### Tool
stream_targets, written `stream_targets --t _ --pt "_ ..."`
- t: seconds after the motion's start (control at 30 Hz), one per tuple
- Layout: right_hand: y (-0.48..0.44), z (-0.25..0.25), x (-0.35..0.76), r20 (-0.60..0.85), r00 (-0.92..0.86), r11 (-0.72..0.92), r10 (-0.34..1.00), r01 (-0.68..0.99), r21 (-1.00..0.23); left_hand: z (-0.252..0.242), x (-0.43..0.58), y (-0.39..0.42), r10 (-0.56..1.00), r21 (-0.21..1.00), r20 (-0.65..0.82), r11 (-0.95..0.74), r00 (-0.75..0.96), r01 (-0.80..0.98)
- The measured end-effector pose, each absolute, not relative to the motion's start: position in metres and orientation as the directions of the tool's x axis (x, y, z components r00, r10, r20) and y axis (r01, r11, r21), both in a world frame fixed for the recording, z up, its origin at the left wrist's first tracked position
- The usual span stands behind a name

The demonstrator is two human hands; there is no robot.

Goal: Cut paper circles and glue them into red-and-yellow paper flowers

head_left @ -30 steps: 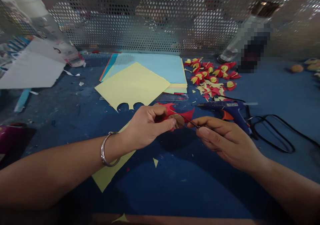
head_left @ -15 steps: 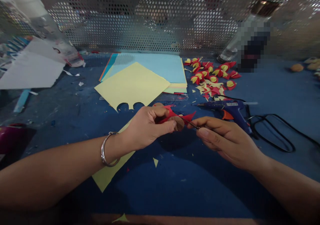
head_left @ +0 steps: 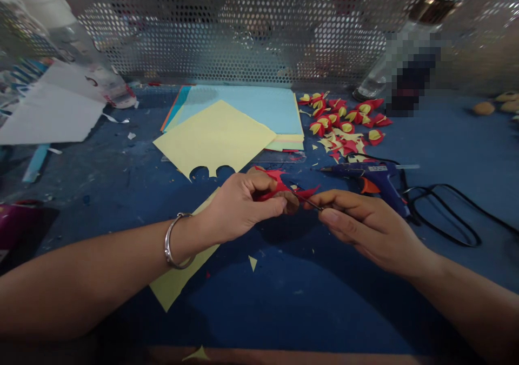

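My left hand [head_left: 239,205], a metal bangle on its wrist, pinches a red paper flower piece [head_left: 279,186] with a brown round disc [head_left: 291,201] at its middle, above the blue table [head_left: 284,300]. My right hand [head_left: 365,227] is closed on a thin dark tool [head_left: 306,200] whose tip touches the red piece. Both hands meet at the picture's centre.
A blue glue gun [head_left: 375,178] with a black cable [head_left: 446,213] lies right of the hands. Several small red-and-yellow paper petals [head_left: 344,124] lie behind it. A yellow sheet [head_left: 214,135] rests on a stack of coloured paper [head_left: 259,108]. A perforated metal screen [head_left: 243,24] closes the back.
The red piece has turned slightly in my left hand's fingers and flattened. Both hands stay in nearly the same place.
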State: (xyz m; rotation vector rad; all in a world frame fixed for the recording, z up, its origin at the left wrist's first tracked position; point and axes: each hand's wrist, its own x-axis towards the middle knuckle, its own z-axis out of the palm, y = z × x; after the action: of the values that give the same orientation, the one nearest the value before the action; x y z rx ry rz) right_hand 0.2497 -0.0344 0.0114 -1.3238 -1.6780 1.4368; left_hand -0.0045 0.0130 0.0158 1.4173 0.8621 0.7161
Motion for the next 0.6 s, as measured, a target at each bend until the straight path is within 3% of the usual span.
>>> stream_targets --t 0.43,0.6 --pt "-0.0340 0.0131 0.2505 -0.143 -0.352 -0.001 0.925 0.374 -0.927 0.0130 -0.0051 0.0141 0.823 0.998 -0.058 0.044 0.566 0.039" --pt "-0.0348 0.0097 0.2536 -0.166 -0.308 -0.069 0.937 0.301 -0.951 0.0138 -0.0051 0.0132 0.823 0.999 -0.028 0.009 0.568 0.035"
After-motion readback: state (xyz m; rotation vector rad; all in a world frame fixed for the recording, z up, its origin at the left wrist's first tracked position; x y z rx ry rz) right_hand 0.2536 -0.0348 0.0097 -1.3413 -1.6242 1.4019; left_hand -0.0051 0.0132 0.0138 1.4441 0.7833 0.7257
